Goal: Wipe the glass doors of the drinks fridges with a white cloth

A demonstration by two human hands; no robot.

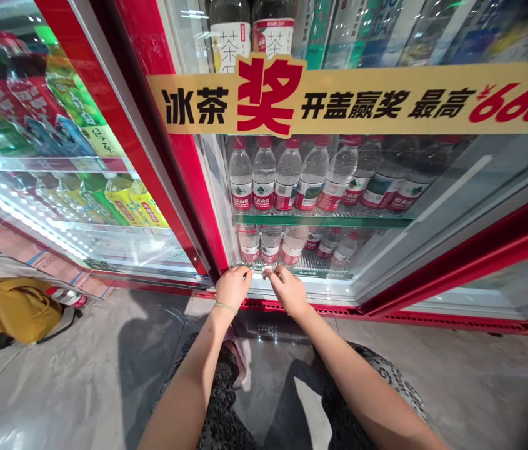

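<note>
In the head view, I have both hands low at the front of a red-framed drinks cooler. The left hand [234,286] is just beside the bottom front edge, fingers curled inward; the right hand [288,291] faces it, fingertips bent at a tiny whitish bit [267,271]. I cannot tell whether either one grips anything.

Nearest to them are the lower water bottles [270,245], on the cooler's bottom level, just beyond my fingers. They stand upright, long axes vertical, bases toward me and labels facing out; the green-edged shelf [324,220] crosses above them. On it, the upper water bottles [288,175] also stand upright, red caps up, those farther right slanting in my view. A yellow banner [348,125] spans the cooler above. At left, a mustard backpack [15,306] rests on the grey floor [80,362].
</note>
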